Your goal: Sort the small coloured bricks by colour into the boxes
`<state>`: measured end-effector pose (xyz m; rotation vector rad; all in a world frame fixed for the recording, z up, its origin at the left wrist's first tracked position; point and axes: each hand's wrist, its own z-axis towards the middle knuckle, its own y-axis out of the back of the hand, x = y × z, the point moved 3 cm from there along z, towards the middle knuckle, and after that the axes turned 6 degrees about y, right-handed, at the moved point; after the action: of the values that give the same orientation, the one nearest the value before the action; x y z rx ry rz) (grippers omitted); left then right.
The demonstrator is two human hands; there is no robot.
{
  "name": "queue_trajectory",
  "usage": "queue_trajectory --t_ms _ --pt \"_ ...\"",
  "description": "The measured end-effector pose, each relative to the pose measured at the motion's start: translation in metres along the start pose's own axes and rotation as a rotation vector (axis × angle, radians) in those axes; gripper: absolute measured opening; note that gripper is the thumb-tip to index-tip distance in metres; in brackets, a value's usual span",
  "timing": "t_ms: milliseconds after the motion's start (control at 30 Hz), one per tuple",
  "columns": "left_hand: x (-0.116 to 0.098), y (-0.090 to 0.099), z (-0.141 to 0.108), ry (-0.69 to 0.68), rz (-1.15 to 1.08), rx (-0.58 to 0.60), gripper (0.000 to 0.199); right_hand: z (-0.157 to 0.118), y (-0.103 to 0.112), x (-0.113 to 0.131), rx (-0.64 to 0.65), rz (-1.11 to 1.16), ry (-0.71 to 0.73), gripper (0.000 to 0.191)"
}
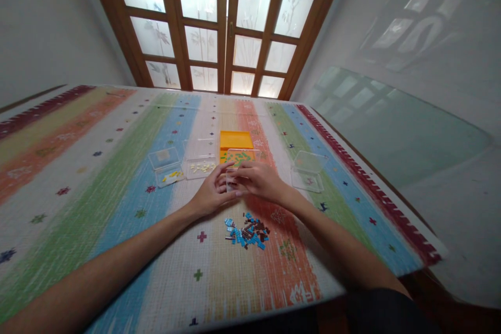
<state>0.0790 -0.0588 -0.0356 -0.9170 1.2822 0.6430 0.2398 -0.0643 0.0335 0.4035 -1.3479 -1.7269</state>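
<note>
My left hand point(213, 193) and my right hand point(260, 181) meet at the middle of the table, fingers curled around a small clear plastic box point(230, 188). The hands hide most of this box; its raised clear lid shows behind them. Just beyond lies an open orange box point(236, 140), with small green pieces point(240, 157) seen at its near part. A loose pile of small blue and brown building bricks point(247, 231) lies on the cloth, nearer to me than both hands.
Left of my hands stand an open clear box with yellow pieces point(172, 176) and another with cream pieces point(201, 168). An open clear box point(307, 180) stands to the right. A striped tablecloth point(172, 255) covers the table. Wooden glazed doors point(225, 26) rise behind.
</note>
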Motion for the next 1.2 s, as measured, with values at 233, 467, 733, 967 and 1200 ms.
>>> queue_trajectory --t_ms 233,467,733,967,1200 --pt "-0.008 -0.003 -0.004 0.031 0.038 -0.014 0.084 -0.029 0.018 0.023 0.118 0.186 0.128 0.019" --pt "-0.005 0.000 -0.001 -0.007 0.064 -0.054 0.080 -0.044 -0.009 0.027 0.380 0.127 0.083 0.023" --pt "-0.006 0.002 -0.002 -0.014 0.121 -0.080 0.078 -0.038 -0.006 0.036 0.446 0.046 0.061 0.018" --pt "-0.007 0.001 -0.002 -0.022 0.136 -0.084 0.077 -0.036 -0.007 0.046 0.485 -0.035 0.012 0.017" --pt "-0.009 0.001 -0.003 -0.029 0.142 -0.076 0.077 -0.031 -0.012 0.051 0.465 -0.094 -0.077 0.017"
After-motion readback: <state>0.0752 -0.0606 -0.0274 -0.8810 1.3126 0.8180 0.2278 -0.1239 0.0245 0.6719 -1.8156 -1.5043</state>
